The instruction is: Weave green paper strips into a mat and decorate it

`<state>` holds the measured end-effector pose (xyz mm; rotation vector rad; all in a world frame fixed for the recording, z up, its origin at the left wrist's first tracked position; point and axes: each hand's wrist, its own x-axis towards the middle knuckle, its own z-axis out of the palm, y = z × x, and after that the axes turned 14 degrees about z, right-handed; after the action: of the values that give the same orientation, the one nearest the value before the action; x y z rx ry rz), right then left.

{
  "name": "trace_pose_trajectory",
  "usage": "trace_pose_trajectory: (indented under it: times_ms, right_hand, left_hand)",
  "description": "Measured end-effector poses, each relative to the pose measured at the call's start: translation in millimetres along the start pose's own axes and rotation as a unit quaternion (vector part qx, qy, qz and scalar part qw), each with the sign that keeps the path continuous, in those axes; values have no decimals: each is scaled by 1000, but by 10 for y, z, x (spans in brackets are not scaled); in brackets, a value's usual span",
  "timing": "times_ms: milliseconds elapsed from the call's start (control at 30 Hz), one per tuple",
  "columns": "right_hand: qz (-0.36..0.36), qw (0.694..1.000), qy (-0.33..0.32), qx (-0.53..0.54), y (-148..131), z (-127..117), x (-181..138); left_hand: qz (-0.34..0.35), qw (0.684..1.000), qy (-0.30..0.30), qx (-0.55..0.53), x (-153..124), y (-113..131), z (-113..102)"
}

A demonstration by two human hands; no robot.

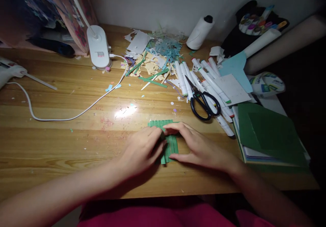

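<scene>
Dimly, a wall [158,6] rises beyond green strips [174,148] and wooden table [63,145].

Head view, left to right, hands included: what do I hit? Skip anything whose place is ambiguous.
White tool → lamp base → left hand → green paper strips → right hand → dark green sheets.

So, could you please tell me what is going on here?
A person is handling green paper strips on a wooden table. The left hand is curled over them; the right hand spans their right side, thumb and fingers apart. The left fingertips' exact grip is hidden. Scissors lie unheld on white markers, beside paper scraps.
</scene>
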<state>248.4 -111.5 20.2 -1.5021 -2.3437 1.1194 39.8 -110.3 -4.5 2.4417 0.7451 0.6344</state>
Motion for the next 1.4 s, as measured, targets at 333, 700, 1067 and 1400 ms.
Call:
trace_pose_trajectory:
  times_ms: [333, 700, 1067, 1400]
  right_hand:
    - [16, 999, 9, 36, -6, 15, 72]
    - [22, 998, 3, 59, 8, 10, 107]
    - [108, 969, 52, 215, 21, 65, 171]
    - [138, 909, 28, 392, 27, 23, 179]
  left_hand:
    - [-13, 1000, -10, 15, 12, 6, -9]
    - [-10, 1000, -12, 7, 7, 1, -15]
    - [4, 999, -45, 18, 5, 43, -62]
    - [-1, 999, -21, 39, -5, -6, 8]
